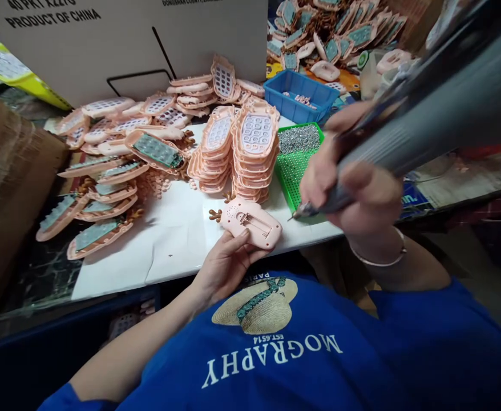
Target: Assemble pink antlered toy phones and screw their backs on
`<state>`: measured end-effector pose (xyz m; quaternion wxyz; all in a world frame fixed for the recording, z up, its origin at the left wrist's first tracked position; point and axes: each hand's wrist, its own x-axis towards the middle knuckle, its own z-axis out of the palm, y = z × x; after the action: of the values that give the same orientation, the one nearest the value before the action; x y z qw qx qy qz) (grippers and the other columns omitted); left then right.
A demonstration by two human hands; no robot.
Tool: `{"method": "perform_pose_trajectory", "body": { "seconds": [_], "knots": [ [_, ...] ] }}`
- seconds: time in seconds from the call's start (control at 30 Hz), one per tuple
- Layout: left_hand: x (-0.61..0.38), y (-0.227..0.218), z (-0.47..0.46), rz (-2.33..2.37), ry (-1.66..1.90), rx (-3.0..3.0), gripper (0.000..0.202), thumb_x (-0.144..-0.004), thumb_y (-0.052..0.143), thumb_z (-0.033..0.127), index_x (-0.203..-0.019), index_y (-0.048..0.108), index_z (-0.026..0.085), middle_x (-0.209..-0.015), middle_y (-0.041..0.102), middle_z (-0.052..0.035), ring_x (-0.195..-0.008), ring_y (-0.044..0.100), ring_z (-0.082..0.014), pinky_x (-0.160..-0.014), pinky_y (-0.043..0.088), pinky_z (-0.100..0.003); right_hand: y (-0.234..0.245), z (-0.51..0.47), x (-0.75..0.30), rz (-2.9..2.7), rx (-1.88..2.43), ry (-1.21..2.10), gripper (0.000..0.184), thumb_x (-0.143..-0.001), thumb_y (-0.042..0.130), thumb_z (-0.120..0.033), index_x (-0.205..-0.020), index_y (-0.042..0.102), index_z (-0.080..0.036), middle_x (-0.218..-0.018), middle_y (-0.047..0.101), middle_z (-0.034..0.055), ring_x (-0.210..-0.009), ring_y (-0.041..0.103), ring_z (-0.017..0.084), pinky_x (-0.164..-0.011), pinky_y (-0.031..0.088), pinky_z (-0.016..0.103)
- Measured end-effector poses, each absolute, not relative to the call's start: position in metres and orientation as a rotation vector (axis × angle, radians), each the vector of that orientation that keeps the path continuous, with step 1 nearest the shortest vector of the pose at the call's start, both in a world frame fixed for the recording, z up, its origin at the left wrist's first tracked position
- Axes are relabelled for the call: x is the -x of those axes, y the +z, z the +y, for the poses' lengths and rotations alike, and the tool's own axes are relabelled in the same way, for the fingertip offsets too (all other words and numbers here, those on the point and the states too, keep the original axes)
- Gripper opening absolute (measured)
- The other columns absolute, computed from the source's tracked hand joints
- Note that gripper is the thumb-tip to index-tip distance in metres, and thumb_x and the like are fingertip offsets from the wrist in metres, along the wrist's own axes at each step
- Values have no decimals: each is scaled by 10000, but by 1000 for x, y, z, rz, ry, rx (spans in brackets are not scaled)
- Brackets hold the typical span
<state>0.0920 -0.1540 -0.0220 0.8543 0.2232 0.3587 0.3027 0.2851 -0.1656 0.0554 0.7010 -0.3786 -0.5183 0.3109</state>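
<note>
My left hand (pixel 229 260) grips a pink toy phone (pixel 257 224) with brown antlers, its back with the battery compartment facing up. The thumb lies on its near edge. My right hand (pixel 353 182) is wrapped round a grey electric screwdriver (pixel 396 131), its bit pointing down and left over the table's edge, apart from the toy phone. Just behind the bit sits a green tray (pixel 291 180) with many small screws (pixel 299 138) at its far end. Two stacks of pink shell halves (pixel 254 154) with keypads stand behind the toy phone.
At left lie piled pink shells (pixel 122 128) and several halves with green circuit boards (pixel 99 234). A blue bin (pixel 299 103) holds small pink parts. A large carton (pixel 134 45) stands at the back, a brown box (pixel 11 171) at far left. More shells (pixel 331 48) are heaped at back right.
</note>
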Motion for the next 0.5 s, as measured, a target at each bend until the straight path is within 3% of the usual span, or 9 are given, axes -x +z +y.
{"method": "perform_pose_trajectory", "body": {
  "seconds": [0.07,0.13,0.2,0.33,0.5],
  "knots": [
    [-90,-20,-154,771,650,-444,318,-848,662,137,-1164,639,155,-1043,763,-73,-908,736,-198,-862,620,-355,58,-154,-300,-1107,712,464,223,-757,793,-374,-905,643,-300,-635,533,-78,-435,451,106,-415,361,305],
    [-90,-19,-154,779,675,-436,350,-820,681,125,-1166,645,164,-1017,761,-45,-874,728,-170,-810,619,-294,51,-136,-324,-1064,774,249,232,-742,820,-326,-791,594,-322,-608,522,-92,-454,473,112,-464,370,313],
    [-90,-19,-155,775,680,-455,363,-797,709,124,-1153,652,169,-995,759,-30,-842,725,-154,-769,616,-255,34,-117,-351,-1017,918,193,242,-754,819,-389,-839,592,-373,-588,539,-104,-474,482,133,-517,384,342],
    [-91,-20,-155,755,668,-506,382,-806,744,169,-1175,644,192,-1050,753,-30,-874,731,-165,-799,626,-282,-2,-90,-393,-937,1068,132,436,-659,813,-620,-979,567,-453,-558,538,-85,-625,515,201,-638,372,392],
    [-92,-23,-154,753,662,-515,402,-807,766,202,-1187,638,173,-1065,749,-47,-886,730,-169,-810,626,-285,-25,-81,-414,-1034,945,261,416,-723,776,-598,-1041,530,-491,-627,558,-85,-723,526,206,-696,344,400]
  ]
}}
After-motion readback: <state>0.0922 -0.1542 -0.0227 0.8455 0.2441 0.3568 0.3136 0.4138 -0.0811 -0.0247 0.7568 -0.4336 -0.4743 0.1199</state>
